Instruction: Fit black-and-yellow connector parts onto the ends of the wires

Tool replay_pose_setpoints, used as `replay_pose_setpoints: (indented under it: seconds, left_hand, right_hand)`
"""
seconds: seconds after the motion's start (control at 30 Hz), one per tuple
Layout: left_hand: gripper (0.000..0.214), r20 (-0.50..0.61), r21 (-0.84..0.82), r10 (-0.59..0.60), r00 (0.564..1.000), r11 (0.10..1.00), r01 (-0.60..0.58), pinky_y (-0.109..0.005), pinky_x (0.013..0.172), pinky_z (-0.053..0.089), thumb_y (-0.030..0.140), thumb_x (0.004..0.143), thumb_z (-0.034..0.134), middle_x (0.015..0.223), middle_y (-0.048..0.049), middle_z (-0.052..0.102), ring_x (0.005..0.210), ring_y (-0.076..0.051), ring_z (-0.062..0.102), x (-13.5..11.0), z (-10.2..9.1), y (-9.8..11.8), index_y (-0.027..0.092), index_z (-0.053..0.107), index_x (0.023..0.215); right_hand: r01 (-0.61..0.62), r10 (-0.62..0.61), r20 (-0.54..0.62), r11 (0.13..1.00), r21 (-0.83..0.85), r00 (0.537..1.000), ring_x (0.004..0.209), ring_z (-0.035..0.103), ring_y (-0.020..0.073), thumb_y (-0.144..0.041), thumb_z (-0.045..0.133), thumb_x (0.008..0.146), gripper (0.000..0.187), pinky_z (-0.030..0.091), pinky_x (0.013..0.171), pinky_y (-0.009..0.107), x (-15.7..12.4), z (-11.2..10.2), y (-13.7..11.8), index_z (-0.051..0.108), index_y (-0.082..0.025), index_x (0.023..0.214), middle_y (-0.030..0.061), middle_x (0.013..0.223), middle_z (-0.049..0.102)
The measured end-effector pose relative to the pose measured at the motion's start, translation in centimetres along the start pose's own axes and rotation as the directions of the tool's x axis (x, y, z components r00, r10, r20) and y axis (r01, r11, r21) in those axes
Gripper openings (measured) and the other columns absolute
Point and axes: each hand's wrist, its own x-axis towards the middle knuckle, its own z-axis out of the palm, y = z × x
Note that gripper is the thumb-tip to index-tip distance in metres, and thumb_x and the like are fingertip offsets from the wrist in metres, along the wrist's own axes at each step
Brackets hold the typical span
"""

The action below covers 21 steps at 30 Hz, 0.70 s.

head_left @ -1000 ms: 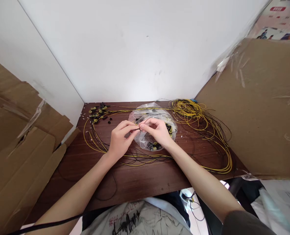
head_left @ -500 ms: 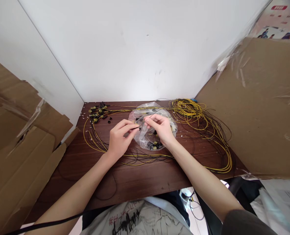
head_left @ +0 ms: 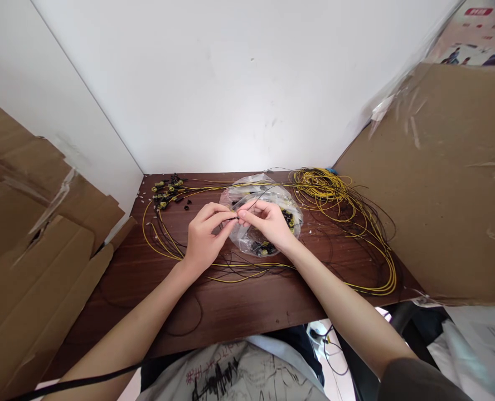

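**Yellow and black wires, one end being worked at mid-table**

Yellow wire loops sweep across the dark wooden table (head_left: 239,312), and both hands meet just above its middle. The left hand (head_left: 203,236) has its grip closed, thumb and forefinger pinching what looks like a small part (head_left: 233,215), though it is too tiny to be sure of. The right hand (head_left: 268,223) has its grip closed too, on the end of a thin black wire (head_left: 253,204) that arcs up from the fingertips. Wire end and part touch, right over the near edge of a clear plastic bag (head_left: 241,239).

As a judgement of progress: at the far left of the table lies a cluster of wire ends (head_left: 166,193) that already carry yellow-and-black pieces, so some share appears done. A few loose black pieces (head_left: 186,207) sit just beside that cluster. Much seems left: a thick tangled coil (head_left: 323,186) of yellow and black wire lies at the far right, and the bag holds more parts (head_left: 264,248) near the right wrist. Whether the piece in the fingers is seated on the wire cannot be told. Cardboard sheets (head_left: 440,184) stand along both sides.
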Motion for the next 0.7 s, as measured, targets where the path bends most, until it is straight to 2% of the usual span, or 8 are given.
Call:
replay_pose_setpoints:
  seconds: [0.2, 0.43, 0.6, 0.7]
  left_hand:
    - [0.010, -0.013, 0.057, 0.025, 1.000, 0.998, -0.024, -0.031, 0.074, 0.048, 0.013, 0.080, 0.063, 0.083, -0.0049, 0.065, 0.082, -0.016, 0.057, -0.04, -0.05, -0.15, 0.018, 0.070, 0.086]
    - [0.014, -0.012, 0.051, 0.017, 1.000, 0.999, -0.016, -0.033, 0.079, 0.050, 0.012, 0.080, 0.061, 0.091, -0.0058, 0.067, 0.088, -0.017, 0.059, 0.04, -0.07, -0.14, 0.019, 0.070, 0.089]
    - [0.033, 0.049, 0.015, -0.053, 0.997, 0.998, 0.053, -0.039, 0.098, 0.047, 0.013, 0.083, 0.057, 0.117, -0.0084, 0.065, 0.110, -0.020, 0.059, 0.01, -0.18, -0.30, 0.019, 0.062, 0.115]
    - [0.042, 0.070, 0.010, -0.126, 0.990, 0.992, 0.126, -0.039, 0.098, 0.049, 0.016, 0.084, 0.055, 0.126, -0.0089, 0.061, 0.112, -0.021, 0.060, 0.03, -0.34, -0.42, 0.019, 0.055, 0.126]
  right_hand:
    - [0.003, -0.003, -0.005, 0.998, -0.055, 1.000, 0.057, 0.058, 0.0097, -0.042, 0.072, 0.071, 0.028, 0.049, 0.059, 0.024, -0.02, -0.05, 0.05, 0.066, -0.015, 0.067, 0.0007, 0.064, 0.065]
    - [-0.002, 0.002, 0.001, 0.998, -0.058, 1.000, 0.057, 0.058, 0.0101, -0.046, 0.072, 0.070, 0.032, 0.050, 0.059, 0.024, -0.02, -0.03, 0.16, 0.066, -0.015, 0.070, 0.0005, 0.064, 0.065]
    - [-0.004, 0.002, -0.069, 1.000, -0.030, 0.998, 0.056, 0.057, 0.0097, -0.049, 0.069, 0.072, 0.032, 0.049, 0.059, 0.023, 0.03, -0.02, 0.31, 0.065, -0.017, 0.071, 0.0003, 0.063, 0.065]
    - [-0.009, 0.010, -0.109, 1.000, 0.006, 0.994, 0.055, 0.057, 0.0092, -0.049, 0.068, 0.072, 0.033, 0.049, 0.058, 0.023, 0.09, -0.07, 0.27, 0.064, -0.017, 0.071, 0.0000, 0.063, 0.065]
